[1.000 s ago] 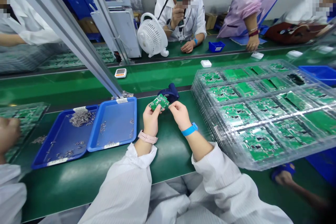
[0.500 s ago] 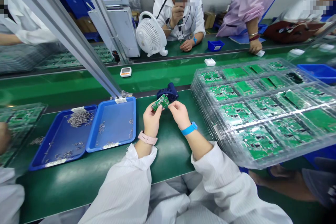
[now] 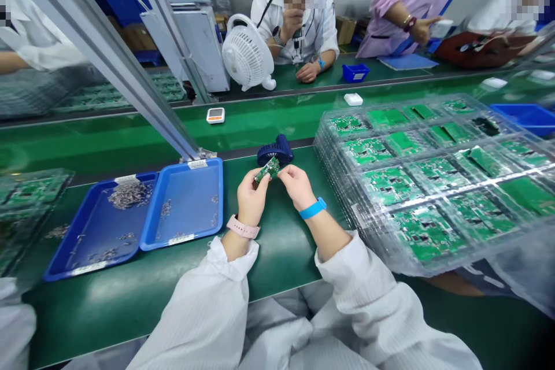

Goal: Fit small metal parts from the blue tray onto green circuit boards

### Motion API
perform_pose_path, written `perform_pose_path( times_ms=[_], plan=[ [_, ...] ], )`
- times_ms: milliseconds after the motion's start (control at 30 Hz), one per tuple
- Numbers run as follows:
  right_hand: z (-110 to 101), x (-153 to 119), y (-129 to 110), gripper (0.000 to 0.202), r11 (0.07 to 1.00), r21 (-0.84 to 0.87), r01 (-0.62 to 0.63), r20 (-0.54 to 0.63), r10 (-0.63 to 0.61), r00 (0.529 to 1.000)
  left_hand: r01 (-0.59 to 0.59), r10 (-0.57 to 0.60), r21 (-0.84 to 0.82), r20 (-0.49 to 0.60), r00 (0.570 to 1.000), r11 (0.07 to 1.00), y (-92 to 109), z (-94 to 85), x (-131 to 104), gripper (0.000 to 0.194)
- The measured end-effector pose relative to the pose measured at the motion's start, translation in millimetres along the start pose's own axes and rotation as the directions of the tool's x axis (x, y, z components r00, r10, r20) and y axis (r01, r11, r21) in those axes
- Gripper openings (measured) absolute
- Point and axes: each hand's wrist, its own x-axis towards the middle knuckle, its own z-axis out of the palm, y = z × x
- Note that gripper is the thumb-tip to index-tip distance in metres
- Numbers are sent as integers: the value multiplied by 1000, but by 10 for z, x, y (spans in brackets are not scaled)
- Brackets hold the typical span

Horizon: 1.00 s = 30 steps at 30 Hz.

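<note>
A small green circuit board (image 3: pixel 267 169) is held above the green table, tilted, in front of a dark blue handheld fan (image 3: pixel 276 151). My left hand (image 3: pixel 252 193) grips its left side between thumb and fingers. At the board's right edge, my right hand (image 3: pixel 297 185) is closed in a pinch; whatever lies between its fingertips is too small to make out. Left of my hands are two blue trays, one (image 3: pixel 184 205) with a few small metal parts and the other (image 3: pixel 102 234) with a larger pile.
Stacked clear plastic trays (image 3: pixel 359 217) of green boards stand on the right. A metal post (image 3: pixel 143 69) slants down behind the blue trays. Across the green belt (image 3: pixel 277 113) are a white fan (image 3: pixel 247 55) and several people.
The board has tipped to a steeper angle in my left hand. Across the belt, the person in pink has lifted a hand holding a white object. The white devices on the belt have shifted right.
</note>
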Motion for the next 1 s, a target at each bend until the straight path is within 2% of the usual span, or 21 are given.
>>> perform_pose_path(
  times_ms=[133,567,700,833,1000],
  plan=[
    [-13,13,5,17,1000,2,0,11,0,1000,0,0,34,18,1000,999,2,-4,-6,20],
    [-66,46,26,18,1000,-26,17,40,-16,999,-145,133,199,72,989,969,49,-11,-15,13],
    [-70,58,22,19,996,-68,51,57,-47,997,-97,92,168,40,995,981,36,-8,-16,15],
    [-49,47,1,20,989,-113,97,130,-83,988,-31,34,86,-38,999,996,-19,-6,-7,16],
    [-31,4,-57,22,979,-172,110,155,-84,984,-42,50,95,-80,996,995,-62,-14,-4,17]
  ],
)
